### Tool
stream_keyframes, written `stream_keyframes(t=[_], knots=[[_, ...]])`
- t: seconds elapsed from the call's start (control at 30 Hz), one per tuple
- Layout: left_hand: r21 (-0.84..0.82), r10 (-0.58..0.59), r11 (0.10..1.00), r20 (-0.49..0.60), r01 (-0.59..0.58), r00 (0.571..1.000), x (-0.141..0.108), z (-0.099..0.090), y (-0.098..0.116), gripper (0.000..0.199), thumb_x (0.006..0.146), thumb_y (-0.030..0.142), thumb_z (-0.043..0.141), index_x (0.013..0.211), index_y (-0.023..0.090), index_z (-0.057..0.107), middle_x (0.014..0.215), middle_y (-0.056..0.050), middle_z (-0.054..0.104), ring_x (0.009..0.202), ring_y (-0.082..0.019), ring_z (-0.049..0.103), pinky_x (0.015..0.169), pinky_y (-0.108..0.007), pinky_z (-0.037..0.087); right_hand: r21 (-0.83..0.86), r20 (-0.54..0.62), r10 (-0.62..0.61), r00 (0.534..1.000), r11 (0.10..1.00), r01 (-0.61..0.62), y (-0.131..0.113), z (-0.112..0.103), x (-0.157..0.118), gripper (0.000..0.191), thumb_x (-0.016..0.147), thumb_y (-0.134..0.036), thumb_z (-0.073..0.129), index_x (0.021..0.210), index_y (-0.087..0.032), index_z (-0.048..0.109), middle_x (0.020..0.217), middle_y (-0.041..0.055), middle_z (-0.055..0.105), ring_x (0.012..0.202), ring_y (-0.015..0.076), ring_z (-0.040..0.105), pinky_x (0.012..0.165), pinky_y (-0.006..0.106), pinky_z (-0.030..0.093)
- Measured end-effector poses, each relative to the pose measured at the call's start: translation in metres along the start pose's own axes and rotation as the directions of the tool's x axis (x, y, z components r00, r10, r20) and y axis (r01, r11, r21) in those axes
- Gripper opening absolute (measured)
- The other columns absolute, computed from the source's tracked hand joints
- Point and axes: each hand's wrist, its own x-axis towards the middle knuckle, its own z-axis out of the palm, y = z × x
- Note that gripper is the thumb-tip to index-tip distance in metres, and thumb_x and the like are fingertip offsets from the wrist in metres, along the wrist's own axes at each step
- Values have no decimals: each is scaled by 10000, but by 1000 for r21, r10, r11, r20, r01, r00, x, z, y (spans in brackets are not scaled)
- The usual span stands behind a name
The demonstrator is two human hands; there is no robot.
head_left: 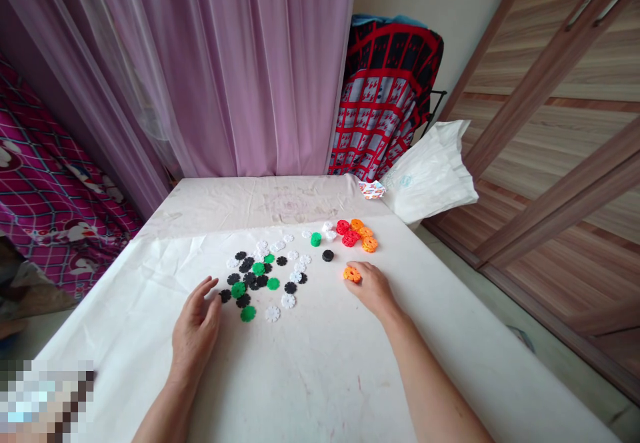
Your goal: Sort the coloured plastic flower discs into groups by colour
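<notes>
My right hand [374,289] has its fingers closed on a small stack of orange notched plastic discs [353,274], to the right of the other discs. On the left, my left hand [195,323] rests with its fingers apart beside a black notched disc [225,295]; whether it touches that disc I cannot tell. Loose black, white and green discs lie scattered between my hands, among them a green disc [248,313] and a white disc [273,313]. Farther back stand sorted stacks: red discs [351,237], orange discs [369,243], a green stack [316,239] and a black stack [327,255].
A white cloth covers the table [300,376]. At its far right edge are a crumpled white bag [430,173] and a small patterned paper piece [372,190]. Purple curtains [260,69] hang behind, and a wooden wardrobe [560,143] stands to the right.
</notes>
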Motion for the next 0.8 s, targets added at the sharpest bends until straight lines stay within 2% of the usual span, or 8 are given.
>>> stream_keyframes(t=[0.17,0.3,0.53,0.8], knots=[[16,-11,1000,9,11,1000,1,-2,2,410,819,488,511,1163,305,637,1359,-11,594,918,-188,655,856,-335,523,-84,-160,230,960,966,-245,42,-4,11,371,777,-341,583,1107,-200,677,1024,91,690,920,243,618,847,358,463],[29,12,1000,-10,-12,1000,1,-2,3,411,803,481,522,1152,305,648,1340,-14,610,910,-189,654,833,-325,532,-74,-220,305,926,942,-328,59,-2,24,423,761,-351,580,1135,-170,659,1007,118,697,930,268,619,846,376,463],[32,7,999,-10,-6,1000,1,-3,5,407,788,481,524,1132,307,654,1329,-13,617,908,-200,653,830,-340,536,16,-249,330,910,941,-337,70,1,35,442,704,-355,633,1122,-211,647,1020,92,705,957,262,626,869,365,468],[24,-5,1000,-10,5,1000,0,-3,7,389,789,474,522,1122,318,650,1347,1,604,884,-188,659,835,-336,539,162,-224,361,905,930,-331,73,-1,23,516,701,-369,600,1170,-152,604,1156,141,668,1040,264,615,937,389,465]])
